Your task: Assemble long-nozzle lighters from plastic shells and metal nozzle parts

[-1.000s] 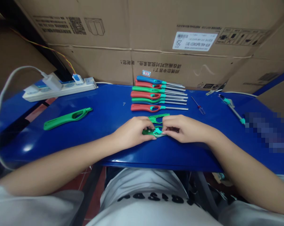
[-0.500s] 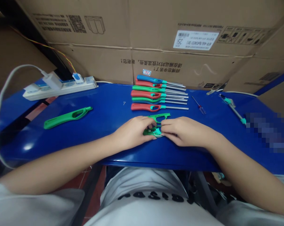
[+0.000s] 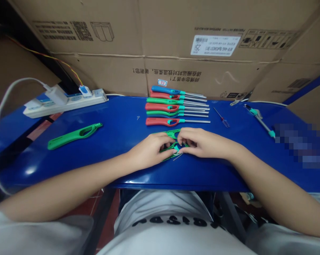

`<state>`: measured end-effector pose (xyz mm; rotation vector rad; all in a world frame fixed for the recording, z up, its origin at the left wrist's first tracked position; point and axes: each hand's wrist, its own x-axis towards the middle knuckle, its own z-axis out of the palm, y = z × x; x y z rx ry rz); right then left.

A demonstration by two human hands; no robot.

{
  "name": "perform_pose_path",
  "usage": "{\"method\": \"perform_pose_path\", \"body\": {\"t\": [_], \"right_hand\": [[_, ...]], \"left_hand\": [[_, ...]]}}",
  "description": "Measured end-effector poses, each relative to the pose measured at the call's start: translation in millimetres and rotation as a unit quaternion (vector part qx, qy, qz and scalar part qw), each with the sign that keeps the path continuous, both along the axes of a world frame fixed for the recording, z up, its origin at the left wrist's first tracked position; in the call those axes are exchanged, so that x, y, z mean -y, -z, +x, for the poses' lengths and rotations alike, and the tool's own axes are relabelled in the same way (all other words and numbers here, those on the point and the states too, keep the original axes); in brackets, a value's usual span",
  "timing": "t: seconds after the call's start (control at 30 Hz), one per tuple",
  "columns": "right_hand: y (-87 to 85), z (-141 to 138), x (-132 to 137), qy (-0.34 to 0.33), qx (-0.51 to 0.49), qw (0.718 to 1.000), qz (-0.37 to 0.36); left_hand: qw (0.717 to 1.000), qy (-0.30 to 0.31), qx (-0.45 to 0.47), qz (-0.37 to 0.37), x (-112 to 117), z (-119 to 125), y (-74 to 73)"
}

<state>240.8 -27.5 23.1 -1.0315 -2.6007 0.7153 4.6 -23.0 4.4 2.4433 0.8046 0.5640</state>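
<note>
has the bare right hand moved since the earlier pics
Yes, slightly leftward. The bare right hand now has its fingertips left of the teal collar of the fixed front red lighter; before, they were about level with it.

The lighter casing (image 3: 173,134) is showing bright green plastic, with a teal insert (image 3: 176,148) at its centre. The loose handle (image 3: 75,136) is matching that green. The lined-up lighters are running blue, red, green, red, green, red from the far end, from the blue lighter (image 3: 162,90) to the nearest red lighter (image 3: 160,122), each displaying a teal collar and a silver nozzle. The table (image 3: 117,120) is presenting a glossy deep blue. The cardboard cartons (image 3: 69,74) are showing tan with black print, and the carton label (image 3: 215,45) is appearing white. The shirt (image 3: 173,237) is showing white with black lettering.
</note>
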Motion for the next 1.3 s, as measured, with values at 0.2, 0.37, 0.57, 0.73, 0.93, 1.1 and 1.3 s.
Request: {"method": "perform_pose_path", "body": {"t": [0.2, 0.37, 0.57, 0.73, 0.93, 1.1, 1.3], "right_hand": [[-3.9, 1.8, 3.9, 0.039, 0.062, 0.997, 0.007], [-10.0, 13.9, 0.9, 0.017, 0.107, 0.994, 0.005], [-13.2, 18.1, -2.5, 0.023, 0.131, 0.991, -0.021], [-10.0, 16.2, -2.3, 0.033, 0.131, 0.991, -0.002], [-10.7, 19.9, -4.7, 0.043, 0.122, 0.991, -0.027], [-11.4, 22.4, -7.9, 0.045, 0.118, 0.991, -0.032], [-5.8, 23.5, -10.1, 0.048, 0.069, 0.996, -0.017]], "left_hand": [[0.999, -0.015, 0.016, -0.029, 3.0, 1.5, 0.2], [0.999, -0.023, 0.009, -0.034, 4.6, 0.9, -1.3], [1.000, -0.024, 0.006, -0.011, 2.9, 0.4, -1.4], [0.999, -0.031, 0.013, 0.009, 0.7, -0.8, 0.3], [0.999, -0.031, 0.034, 0.012, -1.8, -2.1, 0.2], [0.998, -0.018, 0.015, 0.061, -4.7, -1.6, 2.8], [0.994, -0.015, -0.034, 0.102, -5.9, -1.5, 6.1]]}}
